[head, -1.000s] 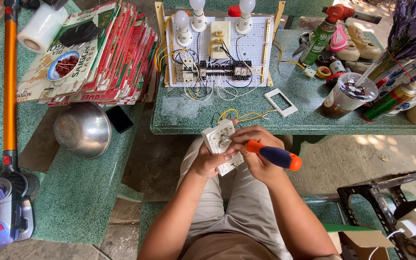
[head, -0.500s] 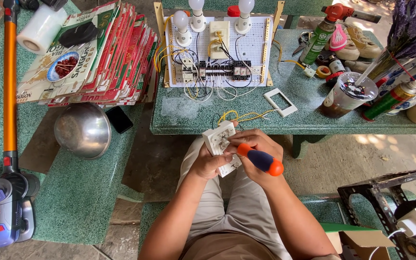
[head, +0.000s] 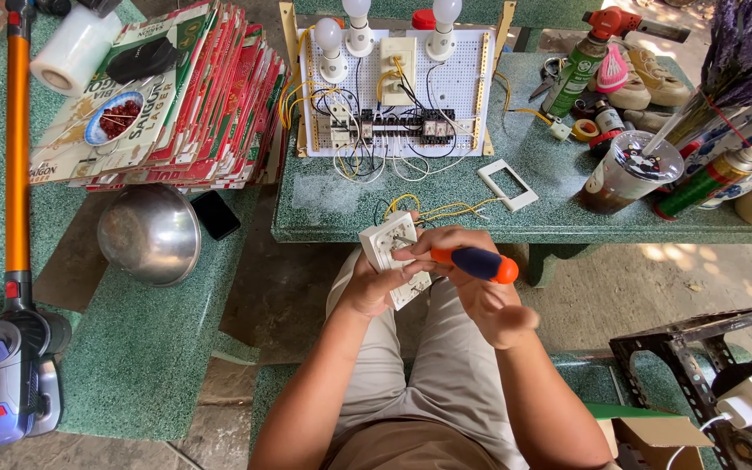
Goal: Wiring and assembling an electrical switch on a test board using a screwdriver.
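My left hand (head: pixel 376 283) holds a white wall switch unit (head: pixel 391 254) over my lap, just off the green stone table's (head: pixel 559 204) front edge. Yellow wires (head: pixel 446 210) run from the unit up onto the table. My right hand (head: pixel 480 292) grips a screwdriver with a blue and orange handle (head: pixel 479 264), lying nearly level with its tip on the switch unit. A white perforated wiring board (head: pixel 459 83) with bulbs, breakers and wires stands behind. A white switch cover frame (head: pixel 507 184) lies on the table to the right.
A stack of flattened cartons (head: pixel 193 104), a tape roll (head: pixel 76 48) and a steel bowl (head: pixel 150 233) sit on the left bench, by a black phone (head: pixel 215 214). A cordless vacuum (head: pixel 10 261) lies far left. Spray cans, a lidded cup (head: pixel 628 171) and tape rolls crowd the table's right.
The screwdriver handle has swung from pointing down-right to nearly level, and my right hand has shifted its grip around it. The switch unit stays in my left hand.
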